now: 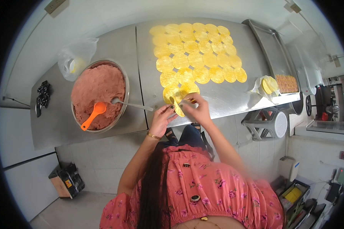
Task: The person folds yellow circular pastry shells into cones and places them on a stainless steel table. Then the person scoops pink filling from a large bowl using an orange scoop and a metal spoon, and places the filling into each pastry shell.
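Observation:
At the table's front edge, my left hand (162, 119) pinches a thin yellow disc (178, 110), which is tilted and partly hidden by the fingers. My right hand (198, 108) has its fingers closed at the same disc from the other side. Whether more than one disc is held, I cannot tell. Just beyond the hands, shiny yellow round sheets (195, 60) lie flat in close rows. To the left, a large round bowl (127, 82) is heaped with pink ground meat (99, 82). An orange scoop (93, 115) and a metal spoon (132, 105) rest on the meat.
A plastic bag (77, 57) and a black patterned cloth (43, 95) lie at the left. At the right are a metal tray (265, 47), an opened wrapper with yellow discs (266, 88) and a stool (266, 124) below. A seam (140, 76) crosses the steel table.

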{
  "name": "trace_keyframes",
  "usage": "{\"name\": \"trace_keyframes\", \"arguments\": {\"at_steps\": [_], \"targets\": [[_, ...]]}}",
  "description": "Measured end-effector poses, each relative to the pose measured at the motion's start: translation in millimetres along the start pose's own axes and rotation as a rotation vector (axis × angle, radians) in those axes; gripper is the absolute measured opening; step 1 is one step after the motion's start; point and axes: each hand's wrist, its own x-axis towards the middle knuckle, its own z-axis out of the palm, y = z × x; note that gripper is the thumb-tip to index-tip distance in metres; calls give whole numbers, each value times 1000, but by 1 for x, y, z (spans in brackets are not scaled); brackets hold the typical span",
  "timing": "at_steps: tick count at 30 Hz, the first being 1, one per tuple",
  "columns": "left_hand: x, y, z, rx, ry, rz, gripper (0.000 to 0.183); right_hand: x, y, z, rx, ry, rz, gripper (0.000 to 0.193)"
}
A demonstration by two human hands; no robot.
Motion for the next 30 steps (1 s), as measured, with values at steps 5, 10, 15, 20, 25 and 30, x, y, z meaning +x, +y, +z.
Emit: {"name": "trace_keyframes", "arguments": {"at_steps": [5, 10, 15, 20, 25, 30], "targets": [[18, -1, 10, 9, 34, -36, 21, -4, -14, 7, 162, -73, 125, 20], [19, -2, 15, 49, 36, -36, 21, -1, -5, -1, 340, -50, 334, 16], [21, 0, 14, 14, 15, -49, 22, 2, -1, -11, 773, 37, 584, 18], [17, 5, 8, -49, -40, 19, 20, 22, 9, -37, 1082, 158, 624, 19], [10, 11, 6, 0, -25, 28, 25, 37, 38, -63, 1136, 199, 587, 19], [2, 13, 8, -22, -1, 29, 23, 32, 73, -62, -170, 443, 485, 35]]}}
